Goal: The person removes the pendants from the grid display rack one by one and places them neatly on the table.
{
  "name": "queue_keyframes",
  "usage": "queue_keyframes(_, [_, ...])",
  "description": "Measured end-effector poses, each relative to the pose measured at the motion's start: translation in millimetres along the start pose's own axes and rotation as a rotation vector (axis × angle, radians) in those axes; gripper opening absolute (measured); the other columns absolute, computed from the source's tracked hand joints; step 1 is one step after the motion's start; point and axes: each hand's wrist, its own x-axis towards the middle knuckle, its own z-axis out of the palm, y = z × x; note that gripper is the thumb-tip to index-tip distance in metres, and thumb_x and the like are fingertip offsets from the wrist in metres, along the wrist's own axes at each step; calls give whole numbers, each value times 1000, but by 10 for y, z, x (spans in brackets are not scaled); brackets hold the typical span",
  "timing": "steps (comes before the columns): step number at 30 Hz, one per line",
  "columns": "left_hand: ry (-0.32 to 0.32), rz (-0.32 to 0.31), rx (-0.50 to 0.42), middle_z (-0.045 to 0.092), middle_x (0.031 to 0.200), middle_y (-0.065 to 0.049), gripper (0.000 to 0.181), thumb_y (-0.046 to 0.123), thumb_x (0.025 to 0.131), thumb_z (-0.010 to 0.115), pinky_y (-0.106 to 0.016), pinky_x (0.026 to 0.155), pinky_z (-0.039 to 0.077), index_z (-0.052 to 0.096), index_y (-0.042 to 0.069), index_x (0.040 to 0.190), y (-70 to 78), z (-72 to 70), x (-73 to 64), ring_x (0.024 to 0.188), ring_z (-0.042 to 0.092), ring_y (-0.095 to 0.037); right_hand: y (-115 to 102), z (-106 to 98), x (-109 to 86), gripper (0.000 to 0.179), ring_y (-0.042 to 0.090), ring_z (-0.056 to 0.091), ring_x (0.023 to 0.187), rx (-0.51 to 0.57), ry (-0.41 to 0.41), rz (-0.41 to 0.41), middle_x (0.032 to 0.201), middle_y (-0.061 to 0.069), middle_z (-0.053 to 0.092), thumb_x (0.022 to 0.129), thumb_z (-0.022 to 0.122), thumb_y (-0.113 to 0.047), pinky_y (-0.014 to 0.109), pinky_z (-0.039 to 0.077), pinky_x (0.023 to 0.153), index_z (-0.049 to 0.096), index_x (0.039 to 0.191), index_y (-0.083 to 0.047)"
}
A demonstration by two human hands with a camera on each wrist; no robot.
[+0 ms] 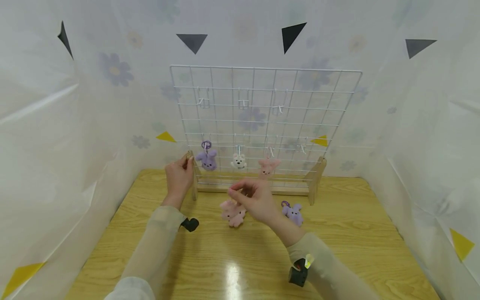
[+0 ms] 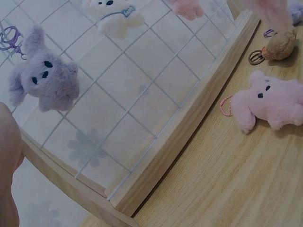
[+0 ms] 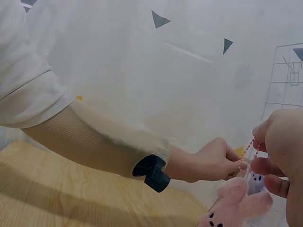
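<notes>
At the left, the person's left hand (image 1: 180, 177) grips the top of the left of two pale wooden feet (image 1: 194, 187), which support one white wire grid (image 1: 266, 68).

Seven plush toys show in all: three hanging, one in hand, three on the pale wood-grain table (image 1: 202, 266). Along the grid's lower row, from the left, hang a fuzzy purple plush (image 1: 208, 161) on a purple ring, a small white plush bear (image 1: 238, 161) with a blue collar, and a pink plush (image 1: 267, 166). Seven white wire hooks (image 1: 243, 103) are fixed to the grid, three above and four below; the three hanging toys take the first three lower ones.

In front of the grid, a fluffy pink plush with a bead chain (image 2: 272, 101) lies on the table. Near it, the right hand (image 1: 256, 199) pinches the pink bead chain (image 3: 247, 152) of a long-eared pink plush (image 3: 234, 201), which hangs below the fingers, clear of the hooks. A brown plush with a brown ring (image 2: 280, 46) lies beyond, and farther right a second purple plush (image 1: 293, 213) with its own purple ring.
</notes>
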Motion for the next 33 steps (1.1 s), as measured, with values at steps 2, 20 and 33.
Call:
queue_keyframes(2, [-1,-2,-1,77,92,-24,24,14,104,70,-48,67,64,78,-7,113,-2,1,-2,74,76,-36,33,37,-10,5,42,67,62,12,-17,11,89,17,75,99,75,-2,50,59,52,78,100,1])
queue_keyframes(20, [-10,-2,9,77,91,-23,27,16,105,69,-48,66,63,78,-8,115,-23,20,-10,72,75,-34,254,307,-38,6,35,67,63,16,-74,62,88,12,75,99,75,-5,24,51,48,78,98,0])
queue_keyframes(33, [-12,-12,6,77,90,-23,27,17,105,70,-46,65,64,78,-7,115,-14,14,-5,72,75,-32,341,408,-31,10,12,52,46,81,-125,188,78,25,70,101,74,-7,23,43,40,77,102,2])
